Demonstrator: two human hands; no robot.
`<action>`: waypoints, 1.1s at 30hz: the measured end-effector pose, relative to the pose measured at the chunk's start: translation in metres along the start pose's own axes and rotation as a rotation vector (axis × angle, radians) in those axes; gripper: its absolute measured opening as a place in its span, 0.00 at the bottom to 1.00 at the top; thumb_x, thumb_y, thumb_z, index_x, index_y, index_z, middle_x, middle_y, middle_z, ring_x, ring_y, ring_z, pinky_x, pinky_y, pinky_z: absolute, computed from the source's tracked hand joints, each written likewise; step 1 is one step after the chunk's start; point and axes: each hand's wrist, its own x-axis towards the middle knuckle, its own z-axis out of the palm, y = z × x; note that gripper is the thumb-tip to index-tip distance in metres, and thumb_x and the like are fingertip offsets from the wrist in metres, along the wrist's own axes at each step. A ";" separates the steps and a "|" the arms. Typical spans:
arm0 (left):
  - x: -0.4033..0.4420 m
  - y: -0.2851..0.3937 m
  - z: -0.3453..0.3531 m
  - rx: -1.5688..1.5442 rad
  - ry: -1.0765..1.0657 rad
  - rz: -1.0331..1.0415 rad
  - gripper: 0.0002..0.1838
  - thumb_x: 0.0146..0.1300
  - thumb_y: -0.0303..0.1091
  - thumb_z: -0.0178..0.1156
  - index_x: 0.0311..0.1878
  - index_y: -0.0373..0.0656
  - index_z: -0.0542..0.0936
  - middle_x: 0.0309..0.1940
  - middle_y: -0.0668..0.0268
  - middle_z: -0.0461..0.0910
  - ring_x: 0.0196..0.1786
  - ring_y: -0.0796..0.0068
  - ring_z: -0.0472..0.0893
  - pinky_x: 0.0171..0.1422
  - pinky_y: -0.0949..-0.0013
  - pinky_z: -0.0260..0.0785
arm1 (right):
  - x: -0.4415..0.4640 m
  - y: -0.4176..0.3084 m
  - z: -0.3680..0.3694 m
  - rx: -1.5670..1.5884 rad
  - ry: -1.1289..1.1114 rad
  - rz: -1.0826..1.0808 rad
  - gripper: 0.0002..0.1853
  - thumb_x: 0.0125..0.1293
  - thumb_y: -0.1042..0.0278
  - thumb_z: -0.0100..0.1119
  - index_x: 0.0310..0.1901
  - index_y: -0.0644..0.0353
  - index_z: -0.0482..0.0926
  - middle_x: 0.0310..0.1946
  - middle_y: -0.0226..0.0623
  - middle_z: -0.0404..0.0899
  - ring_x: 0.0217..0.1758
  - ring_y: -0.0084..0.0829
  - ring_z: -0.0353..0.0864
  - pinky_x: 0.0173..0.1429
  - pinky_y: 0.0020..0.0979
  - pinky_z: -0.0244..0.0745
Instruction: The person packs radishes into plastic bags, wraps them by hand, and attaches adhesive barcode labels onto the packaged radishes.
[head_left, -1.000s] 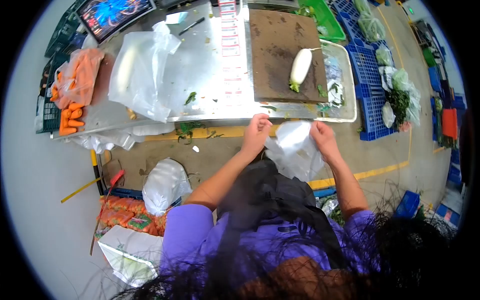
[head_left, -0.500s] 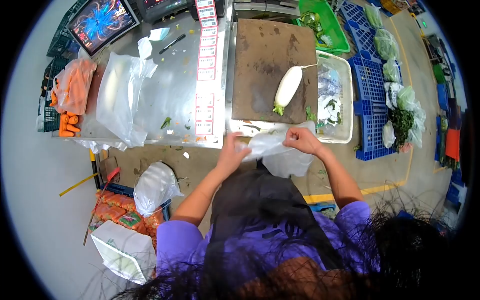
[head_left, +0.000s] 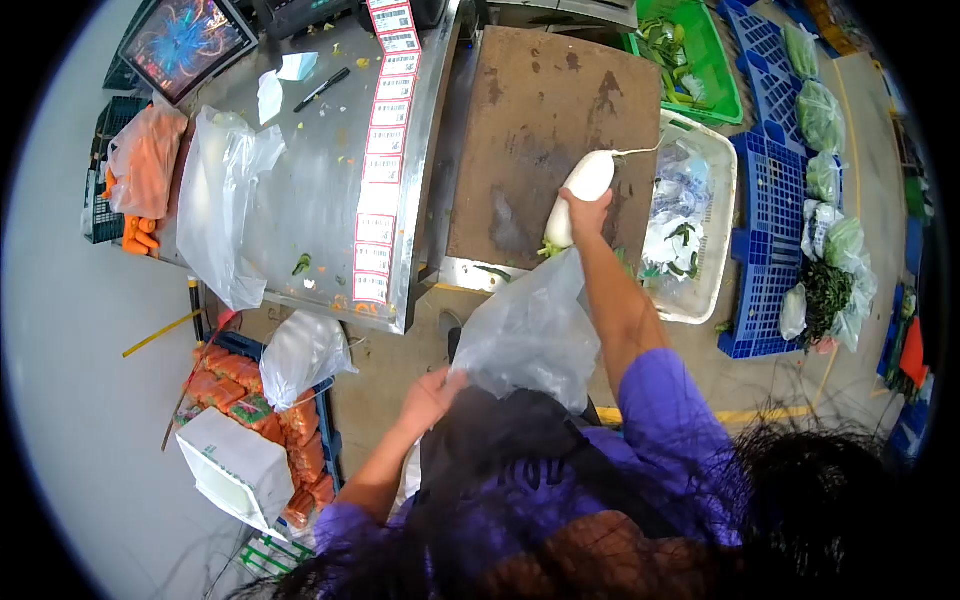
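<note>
While our right hand (head_left: 588, 212) curled its fingers round the white radish (head_left: 592, 174) on the brown board (head_left: 520, 130), our left hand (head_left: 430, 400) pinched a plastic bag (head_left: 530, 330); barcode labels (head_left: 384, 140) on the steel table (head_left: 318, 180) were too small to read.

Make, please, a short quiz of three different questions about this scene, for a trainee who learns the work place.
1. Multiple choice. What does the right hand grip?
A) a carrot
B) the white radish
C) the black pen

2. True or false. The black pen lies on the metal table, to the left of the label strip in this view.

3. Fill in the missing word. Near the edge of the brown board, the fingers of the left hand are at a translucent plastic ____.

Key: 1 B; 2 true; 3 bag.
</note>
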 end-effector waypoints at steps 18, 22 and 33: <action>0.089 0.171 -0.015 -0.213 0.230 0.510 0.14 0.48 0.41 0.56 0.29 0.39 0.76 0.19 0.60 0.75 0.24 0.66 0.73 0.31 0.64 0.63 | -0.265 -0.070 -0.367 0.979 -1.047 0.205 0.54 0.36 0.52 0.69 0.65 0.61 0.52 0.61 0.50 0.59 0.61 0.47 0.64 0.61 0.48 0.62; 0.106 0.184 -0.018 -0.533 0.194 0.544 0.14 0.50 0.40 0.58 0.27 0.36 0.74 0.18 0.64 0.71 0.25 0.76 0.71 0.29 0.69 0.63 | -0.265 -0.068 -0.353 0.536 -1.278 0.166 0.58 0.32 0.54 0.74 0.65 0.66 0.51 0.63 0.45 0.58 0.63 0.38 0.62 0.64 0.39 0.58; 0.078 0.217 -0.038 -0.442 0.388 0.512 0.10 0.51 0.33 0.59 0.35 0.40 0.73 0.30 0.60 0.78 0.33 0.66 0.78 0.39 0.65 0.69 | -0.199 -0.001 -0.218 0.725 -1.341 0.712 0.40 0.48 0.53 0.62 0.61 0.65 0.59 0.50 0.45 0.73 0.49 0.39 0.76 0.53 0.38 0.72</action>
